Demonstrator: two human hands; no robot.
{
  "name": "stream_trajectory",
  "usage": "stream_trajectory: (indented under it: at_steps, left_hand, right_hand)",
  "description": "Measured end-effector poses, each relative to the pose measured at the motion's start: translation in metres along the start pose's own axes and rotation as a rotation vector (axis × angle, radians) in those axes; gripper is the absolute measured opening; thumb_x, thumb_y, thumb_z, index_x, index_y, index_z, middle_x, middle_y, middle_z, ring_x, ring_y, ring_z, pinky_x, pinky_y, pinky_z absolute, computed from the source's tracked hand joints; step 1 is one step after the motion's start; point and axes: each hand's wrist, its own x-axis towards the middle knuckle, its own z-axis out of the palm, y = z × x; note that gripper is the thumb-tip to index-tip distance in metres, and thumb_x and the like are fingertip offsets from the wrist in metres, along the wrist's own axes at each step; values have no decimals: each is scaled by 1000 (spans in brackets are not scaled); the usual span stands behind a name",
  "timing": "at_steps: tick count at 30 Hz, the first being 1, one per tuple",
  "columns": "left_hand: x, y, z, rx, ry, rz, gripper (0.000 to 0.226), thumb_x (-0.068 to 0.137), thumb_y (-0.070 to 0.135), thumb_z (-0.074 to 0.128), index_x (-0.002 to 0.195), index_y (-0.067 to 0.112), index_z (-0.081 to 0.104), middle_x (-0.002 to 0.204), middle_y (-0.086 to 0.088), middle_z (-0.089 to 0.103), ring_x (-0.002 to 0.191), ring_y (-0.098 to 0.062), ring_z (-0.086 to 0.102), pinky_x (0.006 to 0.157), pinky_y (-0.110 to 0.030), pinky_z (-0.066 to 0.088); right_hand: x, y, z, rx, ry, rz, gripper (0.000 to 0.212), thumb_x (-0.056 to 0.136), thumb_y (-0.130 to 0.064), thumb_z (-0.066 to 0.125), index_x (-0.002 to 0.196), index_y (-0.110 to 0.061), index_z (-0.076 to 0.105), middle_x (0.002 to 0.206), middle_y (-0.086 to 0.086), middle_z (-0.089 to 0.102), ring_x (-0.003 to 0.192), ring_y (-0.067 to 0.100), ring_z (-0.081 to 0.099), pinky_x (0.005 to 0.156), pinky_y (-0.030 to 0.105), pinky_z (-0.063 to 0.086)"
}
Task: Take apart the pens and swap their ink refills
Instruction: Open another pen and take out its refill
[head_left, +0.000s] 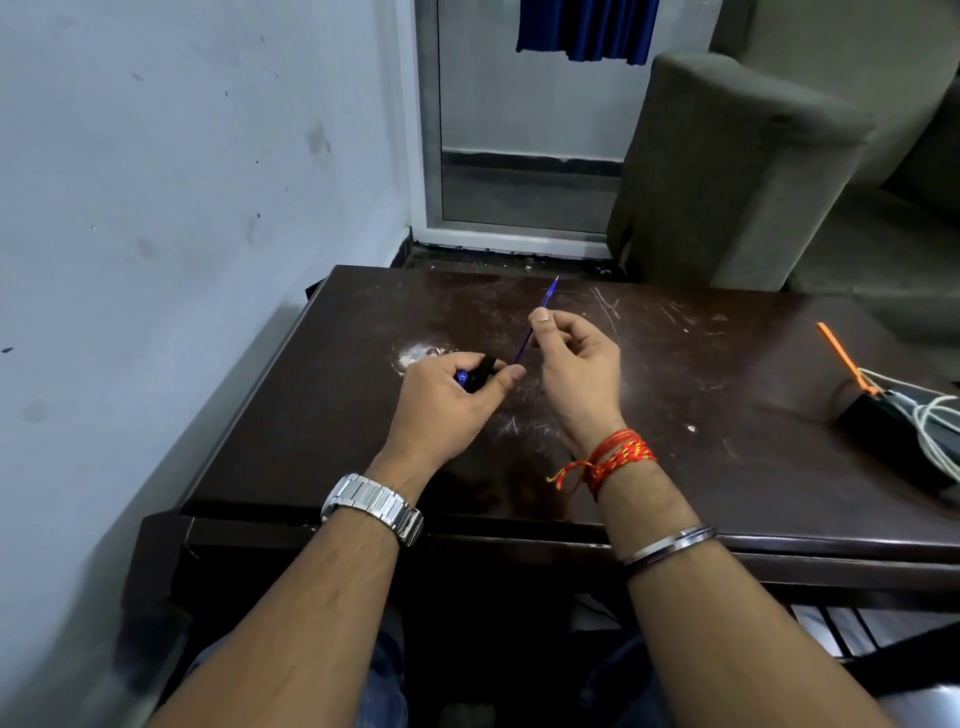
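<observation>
Right hand (576, 364) pinching blue refill (537, 319), tip far; left hand (452, 400) curled around black pen body (480, 371) over table (727, 415).

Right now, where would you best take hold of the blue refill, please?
Pinch the blue refill mid-shaft, as the right hand does, coming from the right. It is thin and tilted, tip pointing away, with its lower end near the left hand.

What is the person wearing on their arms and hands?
Both forearms are bare, with no sleeves or gloves. The left wrist has a shiny silver metal watch with a link band. The right wrist has red and yellow knotted threads, and further up that forearm is a thin silver metal bangle. No rings can be seen.
</observation>
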Motion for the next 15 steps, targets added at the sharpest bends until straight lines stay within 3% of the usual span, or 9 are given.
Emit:
stream_trajectory:
  at_steps: [4,8,10,13,15]
  left_hand:
    - [0,-3,-5,31,-56,-23,6,82,29,79,87,29,76,60,33,64,55,11,61,54,-4,42]
    - [1,-3,-7,83,-34,-43,11,85,26,76,76,32,74,62,9,71,58,-8,65,50,-19,48]
    - [4,-7,-11,163,54,-107,19,85,25,75,66,27,72,57,3,69,55,-14,64,46,-18,45]
    - [10,-18,-27,330,195,-257,38,83,26,73,49,15,58,38,10,50,40,-6,50,36,-14,31]
    - [11,-27,-39,423,219,-400,38,79,25,72,49,10,54,38,7,49,38,-7,48,35,-18,28]
  right_hand:
    - [-2,-1,1,23,-17,38,15,95,-31,65,83,-25,71,78,6,54,62,11,46,52,18,43]
    - [-3,3,5,9,-43,6,14,95,-29,65,83,-27,72,77,4,58,64,9,49,55,16,45]
    - [-2,6,5,-23,-25,-20,14,95,-29,64,85,-32,72,76,-5,64,64,2,53,61,15,47]
    - [1,12,1,-106,31,-25,10,94,-33,64,96,-32,73,82,-14,69,75,0,61,77,25,56]
    - [3,14,-1,-150,42,-4,15,93,-34,63,103,-30,73,87,-12,70,80,6,62,83,36,60]
